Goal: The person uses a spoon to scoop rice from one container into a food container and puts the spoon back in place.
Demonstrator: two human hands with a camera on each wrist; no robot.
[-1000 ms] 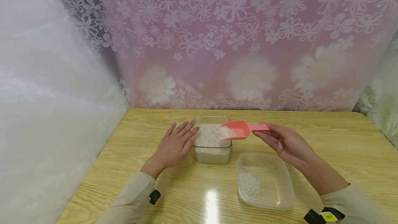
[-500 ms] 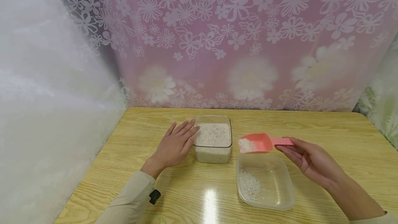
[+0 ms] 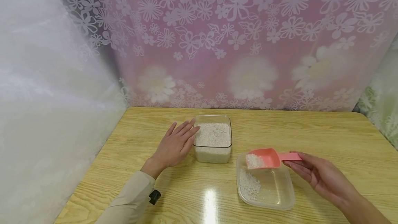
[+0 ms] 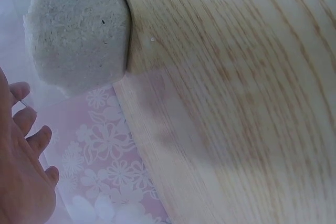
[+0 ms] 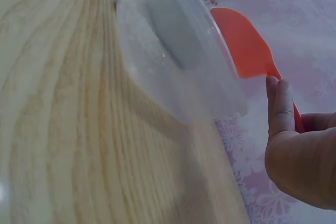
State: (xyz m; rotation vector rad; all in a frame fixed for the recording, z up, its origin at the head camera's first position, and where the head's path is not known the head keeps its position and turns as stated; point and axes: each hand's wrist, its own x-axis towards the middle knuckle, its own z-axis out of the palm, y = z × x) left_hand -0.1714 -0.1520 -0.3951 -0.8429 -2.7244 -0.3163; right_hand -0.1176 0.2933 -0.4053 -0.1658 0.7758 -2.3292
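My right hand point(image 3: 326, 177) pinches the handle of a pink scoop point(image 3: 270, 158), which carries white rice point(image 3: 255, 161) in its front part. The scoop hangs over the back of a shallow clear plastic container point(image 3: 280, 199), where a small heap of rice point(image 3: 248, 184) lies on the left side. My left hand point(image 3: 175, 146) rests with straight fingers on the left rim of a deeper clear container point(image 3: 212, 155) filled with rice. In the right wrist view, the orange-looking scoop point(image 5: 241, 43) stands just above the container's rim, thumb and fingers on its handle.
Both containers stand on a wood-grain table point(image 3: 149, 199), the deeper one farther back and to the left. A pink flowered curtain point(image 3: 205, 44) hangs behind the table edge, and a whitish sheet point(image 3: 56, 96) hangs along the left. One loose grain point(image 4: 152, 39) lies beside the deep container.
My right hand has brought the loaded scoop from above the deep rice container rightward and nearer, over the shallow container. My left hand has stayed at the deep container's rim.
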